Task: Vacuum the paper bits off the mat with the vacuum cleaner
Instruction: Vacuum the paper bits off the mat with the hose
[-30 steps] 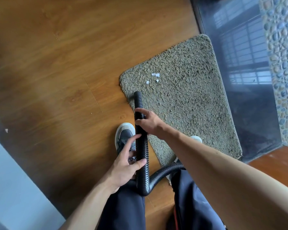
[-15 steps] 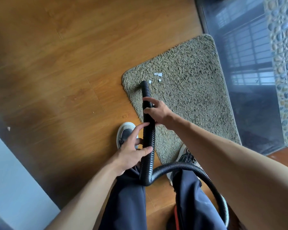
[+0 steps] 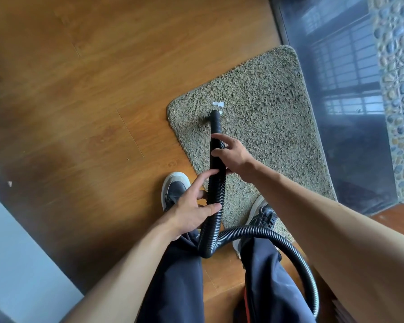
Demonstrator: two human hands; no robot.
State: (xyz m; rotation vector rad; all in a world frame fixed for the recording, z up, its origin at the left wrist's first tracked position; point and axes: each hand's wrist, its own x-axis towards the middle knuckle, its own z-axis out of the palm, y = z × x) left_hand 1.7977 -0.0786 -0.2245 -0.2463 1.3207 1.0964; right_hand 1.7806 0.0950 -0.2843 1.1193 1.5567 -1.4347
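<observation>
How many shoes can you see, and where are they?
2. The left shoe is on the wooden floor, left of the hose; the right shoe stands on the mat's near edge.

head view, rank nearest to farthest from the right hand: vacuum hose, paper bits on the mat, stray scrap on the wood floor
1. hose: held by the right hand, above the mat's left part.
2. paper bits: on the mat, just past the hose tip.
3. stray scrap: far left, on the wood floor.
</observation>
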